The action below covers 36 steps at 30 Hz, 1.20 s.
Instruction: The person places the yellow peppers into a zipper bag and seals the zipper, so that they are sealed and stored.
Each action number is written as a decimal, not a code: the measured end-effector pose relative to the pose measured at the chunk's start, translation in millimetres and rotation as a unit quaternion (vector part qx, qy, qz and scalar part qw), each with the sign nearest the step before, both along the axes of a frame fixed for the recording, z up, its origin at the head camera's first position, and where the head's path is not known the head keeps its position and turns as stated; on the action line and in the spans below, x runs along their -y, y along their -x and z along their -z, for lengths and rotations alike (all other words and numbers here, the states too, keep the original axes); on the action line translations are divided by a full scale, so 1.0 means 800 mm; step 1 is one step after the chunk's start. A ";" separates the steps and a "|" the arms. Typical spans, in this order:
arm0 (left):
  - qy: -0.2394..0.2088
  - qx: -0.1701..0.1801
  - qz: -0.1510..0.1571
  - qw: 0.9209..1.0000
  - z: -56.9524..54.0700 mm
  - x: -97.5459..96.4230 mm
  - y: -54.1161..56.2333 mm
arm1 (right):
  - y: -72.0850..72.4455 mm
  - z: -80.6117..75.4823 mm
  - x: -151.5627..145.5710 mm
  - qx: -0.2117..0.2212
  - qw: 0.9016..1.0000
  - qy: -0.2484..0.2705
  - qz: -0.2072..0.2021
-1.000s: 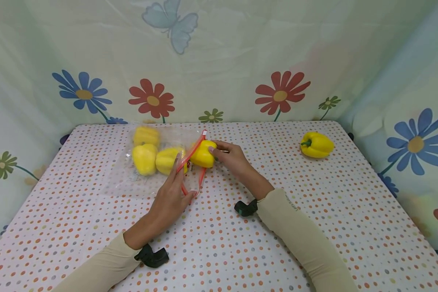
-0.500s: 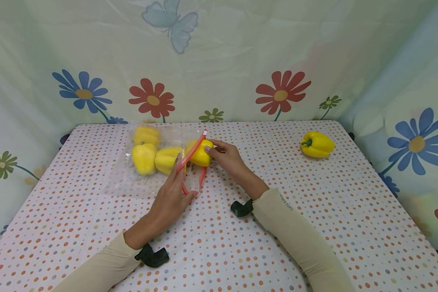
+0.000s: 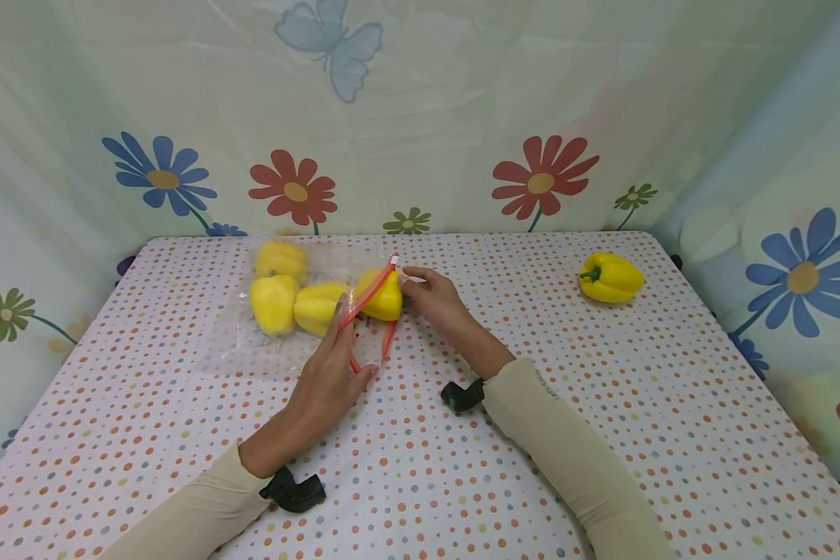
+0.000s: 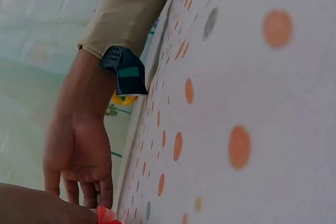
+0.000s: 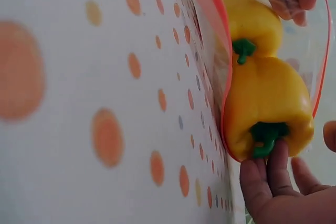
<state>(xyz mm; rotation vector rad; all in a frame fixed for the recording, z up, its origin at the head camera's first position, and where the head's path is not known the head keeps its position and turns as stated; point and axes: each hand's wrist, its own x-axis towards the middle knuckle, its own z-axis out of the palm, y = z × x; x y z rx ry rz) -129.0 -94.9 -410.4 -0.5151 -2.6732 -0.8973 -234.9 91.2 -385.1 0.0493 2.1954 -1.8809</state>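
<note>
A clear zip bag (image 3: 234,354) with a red zip edge lies on the table with several yellow bell peppers inside. My left hand (image 3: 322,397) holds it by the mouth, fingers over the upper side and thumb at the near corner. One bell pepper (image 3: 388,302) sits in the mouth, its green stem facing out. Against that stem end, the fingertips of my right hand (image 3: 441,307) press; the right wrist view shows the thumb apart from the pepper. Deeper in the bag, another bell pepper (image 5: 257,22) touches it.
A loose yellow bell pepper (image 3: 612,278) lies on its side at the far right of the dotted tablecloth (image 3: 532,435). A flowered curtain (image 3: 434,109) hangs behind the table and along both sides.
My right hand has moved left, pushing the bell pepper farther into the bag mouth; its thumb has come off the pepper. The left hand stays almost still on the bag.
</note>
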 end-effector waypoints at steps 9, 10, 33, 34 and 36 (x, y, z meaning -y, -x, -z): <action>0.015 0.001 -0.008 1.000 -0.001 0.001 -0.003 | 0.003 0.004 -0.009 0.023 0.994 0.106 0.012; 0.014 0.003 -0.009 1.000 -0.001 0.002 -0.003 | 0.003 0.004 -0.008 0.023 0.994 0.110 0.011; 0.002 -0.010 0.003 1.000 -0.001 -0.002 -0.001 | 0.008 0.004 0.009 0.047 0.985 0.164 -0.018; 0.003 -0.012 0.005 1.000 -0.001 -0.002 -0.002 | 0.009 0.005 0.009 0.049 0.984 0.168 -0.019; 0.003 -0.011 0.007 1.000 0.000 -0.002 -0.002 | 0.011 0.006 0.010 0.052 0.983 0.174 -0.022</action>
